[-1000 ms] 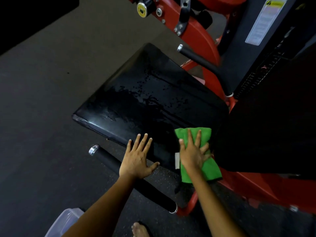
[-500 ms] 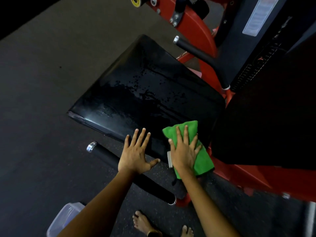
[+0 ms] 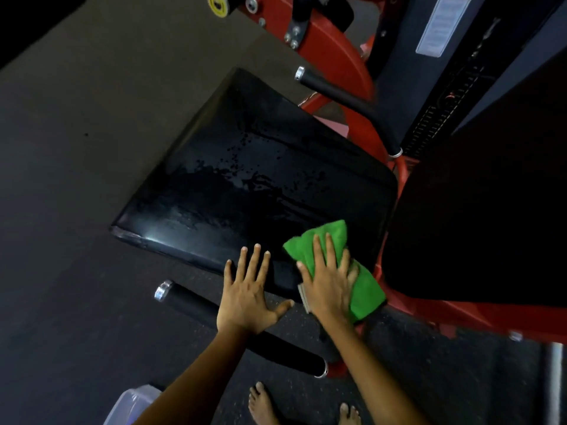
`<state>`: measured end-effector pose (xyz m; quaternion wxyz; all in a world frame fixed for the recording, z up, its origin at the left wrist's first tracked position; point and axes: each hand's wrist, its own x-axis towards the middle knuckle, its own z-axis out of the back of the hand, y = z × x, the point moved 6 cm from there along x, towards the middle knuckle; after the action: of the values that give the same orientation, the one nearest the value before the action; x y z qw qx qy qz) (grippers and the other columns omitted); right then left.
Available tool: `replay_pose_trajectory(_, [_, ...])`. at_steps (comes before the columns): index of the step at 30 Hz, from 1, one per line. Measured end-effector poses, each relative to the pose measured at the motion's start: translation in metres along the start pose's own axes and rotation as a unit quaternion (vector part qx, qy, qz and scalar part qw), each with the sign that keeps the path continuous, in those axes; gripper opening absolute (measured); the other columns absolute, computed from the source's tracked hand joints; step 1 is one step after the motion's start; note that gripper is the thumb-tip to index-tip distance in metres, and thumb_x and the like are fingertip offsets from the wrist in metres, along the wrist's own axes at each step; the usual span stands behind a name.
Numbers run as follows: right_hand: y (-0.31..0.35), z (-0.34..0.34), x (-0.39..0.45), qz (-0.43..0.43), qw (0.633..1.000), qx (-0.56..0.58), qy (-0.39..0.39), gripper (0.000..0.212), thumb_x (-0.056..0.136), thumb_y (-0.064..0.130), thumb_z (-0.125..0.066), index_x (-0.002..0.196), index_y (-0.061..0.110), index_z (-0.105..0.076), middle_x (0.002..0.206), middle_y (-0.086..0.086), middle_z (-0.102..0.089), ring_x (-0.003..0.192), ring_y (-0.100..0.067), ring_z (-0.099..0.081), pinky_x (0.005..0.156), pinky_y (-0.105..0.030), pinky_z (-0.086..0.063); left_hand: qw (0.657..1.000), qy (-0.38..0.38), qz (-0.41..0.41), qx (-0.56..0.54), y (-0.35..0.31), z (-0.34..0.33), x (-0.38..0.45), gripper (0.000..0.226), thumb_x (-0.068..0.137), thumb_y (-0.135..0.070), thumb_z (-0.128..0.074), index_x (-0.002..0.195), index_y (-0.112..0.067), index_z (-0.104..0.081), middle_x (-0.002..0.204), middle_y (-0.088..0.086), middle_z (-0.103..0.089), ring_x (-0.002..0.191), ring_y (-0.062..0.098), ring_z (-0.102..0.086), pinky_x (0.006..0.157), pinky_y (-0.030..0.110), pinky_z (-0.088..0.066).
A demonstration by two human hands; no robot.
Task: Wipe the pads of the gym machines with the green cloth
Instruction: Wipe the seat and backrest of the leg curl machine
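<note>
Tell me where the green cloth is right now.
In the head view, the folded green microfibre cloth lies on the near right corner of the wet black vinyl seat pad, pressed flat under the right hand.

Left hand: your left hand [image 3: 247, 297] lies flat, palm down, fingers straight and spread, thumb out to the right.
Right hand: your right hand [image 3: 327, 282] presses flat, fingers straight, pointing far.
Forearms: both reach in bare from the near edge.
Feet: bare toes [image 3: 260, 400] show near.
</note>
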<state>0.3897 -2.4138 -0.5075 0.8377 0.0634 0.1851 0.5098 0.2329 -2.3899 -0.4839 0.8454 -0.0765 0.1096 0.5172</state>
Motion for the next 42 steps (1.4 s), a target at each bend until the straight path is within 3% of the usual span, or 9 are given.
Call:
replay_pose_trajectory(7, [-0.044, 0.012, 0.046, -0.229, 0.965, 0.12, -0.036, 0.068, 0.096, 0.055, -0.029, 0.152, 0.024, -0.007, 0.16, -0.001, 0.001, 0.143, -0.039, -0.007, 0.112, -0.051, -0.015, 1.0, 0.011, -0.011, -0.008, 0.002, -0.004, 0.003, 0.099, 0.079, -0.081, -0.025, 0.145, -0.008, -0.032, 0.152, 0.014, -0.029, 0.141, 0.033, -0.022, 0.108, 0.054, -0.018])
replay_pose_trajectory(10, [-0.02, 0.012, 0.041, -0.172, 0.981, 0.077, -0.034, 0.076, 0.092, 0.064, -0.031, 0.152, 0.023, -0.007, 0.16, -0.002, 0.0, 0.143, -0.039, -0.007, 0.112, -0.052, -0.012, 0.999, 0.033, -0.003, 0.029, 0.0, 0.0, 0.005, 0.101, 0.077, -0.084, -0.002, 0.149, -0.013, -0.012, 0.156, 0.012, -0.008, 0.145, 0.035, -0.009, 0.111, 0.053, -0.001])
replay_pose_trajectory(13, [-0.022, 0.008, 0.01, -0.071, 0.997, 0.002, -0.041, 0.071, 0.09, 0.065, -0.023, 0.149, 0.026, -0.024, 0.157, 0.002, -0.02, 0.137, -0.04, -0.029, 0.104, -0.054, -0.031, 1.0, -0.004, -0.019, 0.009, -0.002, 0.016, 0.024, 0.095, 0.084, -0.076, -0.006, 0.131, -0.009, -0.054, 0.139, 0.019, -0.048, 0.13, 0.038, -0.042, 0.11, 0.051, -0.005])
replay_pose_trajectory(15, [-0.038, 0.01, 0.016, -0.101, 0.994, 0.016, -0.039, 0.068, 0.091, 0.063, -0.021, 0.149, 0.028, -0.023, 0.158, 0.004, -0.019, 0.137, -0.039, -0.027, 0.101, -0.052, -0.035, 0.997, -0.033, -0.073, 0.004, -0.006, 0.023, 0.049, 0.076, 0.088, -0.066, -0.022, 0.108, -0.008, -0.067, 0.121, 0.017, -0.062, 0.117, 0.035, -0.056, 0.107, 0.052, -0.018])
replay_pose_trajectory(20, [-0.043, 0.027, 0.072, -0.224, 0.965, 0.105, -0.082, 0.061, 0.096, 0.048, -0.039, 0.15, 0.024, -0.022, 0.156, -0.005, -0.018, 0.132, -0.038, -0.023, 0.104, -0.047, -0.028, 0.987, -0.029, -0.157, 0.027, -0.012, 0.029, 0.113, 0.081, 0.095, -0.06, -0.008, 0.124, -0.006, -0.06, 0.142, 0.014, -0.046, 0.134, 0.028, -0.038, 0.109, 0.049, -0.019])
replay_pose_trajectory(26, [-0.039, 0.01, 0.029, -0.153, 0.981, 0.072, -0.096, 0.065, 0.086, 0.043, -0.06, 0.141, 0.013, -0.044, 0.145, -0.013, -0.043, 0.119, -0.049, -0.045, 0.087, -0.056, -0.044, 0.983, -0.075, -0.166, 0.034, -0.016, 0.019, 0.118, 0.079, 0.094, -0.064, -0.014, 0.138, -0.005, -0.044, 0.149, 0.013, -0.036, 0.14, 0.026, -0.025, 0.111, 0.046, -0.016])
replay_pose_trajectory(31, [-0.058, 0.028, 0.089, -0.294, 0.932, 0.182, -0.109, 0.062, 0.097, 0.038, -0.043, 0.151, 0.016, -0.021, 0.159, -0.006, -0.011, 0.137, -0.042, -0.019, 0.108, -0.046, -0.021, 0.983, -0.08, -0.16, 0.038, -0.016, 0.02, 0.121, 0.077, 0.093, -0.065, -0.019, 0.14, -0.009, -0.041, 0.151, 0.013, -0.032, 0.141, 0.027, -0.027, 0.112, 0.048, -0.015])
replay_pose_trajectory(38, [-0.018, 0.027, 0.069, -0.069, 0.991, 0.039, -0.109, 0.061, 0.09, 0.05, -0.041, 0.14, 0.016, -0.046, 0.146, -0.003, -0.044, 0.12, -0.044, -0.05, 0.092, -0.053, -0.045, 0.985, -0.081, -0.148, 0.034, -0.013, 0.021, 0.124, 0.081, 0.092, -0.068, -0.018, 0.143, -0.008, -0.036, 0.153, 0.012, -0.027, 0.143, 0.025, -0.018, 0.114, 0.051, -0.008])
replay_pose_trajectory(42, [-0.061, 0.029, 0.081, -0.238, 0.948, 0.18, -0.11, 0.062, 0.096, 0.035, -0.049, 0.149, 0.012, -0.026, 0.156, -0.011, -0.02, 0.138, -0.038, -0.027, 0.108, -0.04, -0.024, 0.986, -0.081, -0.144, 0.039, -0.013, 0.021, 0.125, 0.086, 0.091, -0.069, -0.013, 0.143, -0.004, -0.034, 0.153, 0.014, -0.027, 0.143, 0.025, -0.019, 0.114, 0.052, -0.009])
